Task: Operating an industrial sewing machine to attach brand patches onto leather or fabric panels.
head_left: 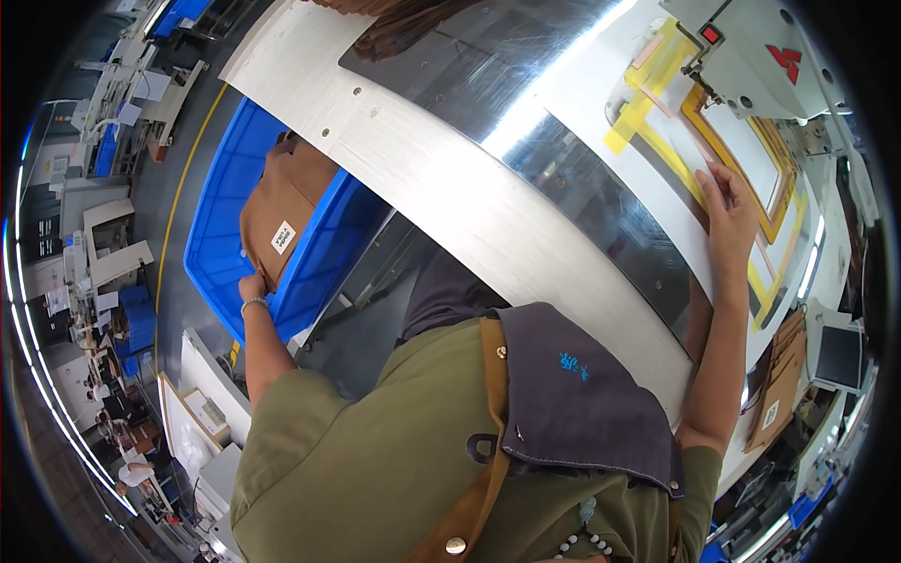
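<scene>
My left hand (pixel 251 286) at near end of brown piece (pixel 286 188) lying in blue bin (pixel 324 230); can't tell if gripping. My right hand (pixel 731 199), fingers bent, at edge of yellow frame (pixel 717 138); grip unclear. Looks early: brown piece not yet out, frame opening showing white.

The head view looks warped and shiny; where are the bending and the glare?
In the head view, fisheye distortion bows the metal tabletop; in the head view, a white streak glares off the polished dark plate; in the head view, corners go black, while the right hand looks fairly sharp.
</scene>
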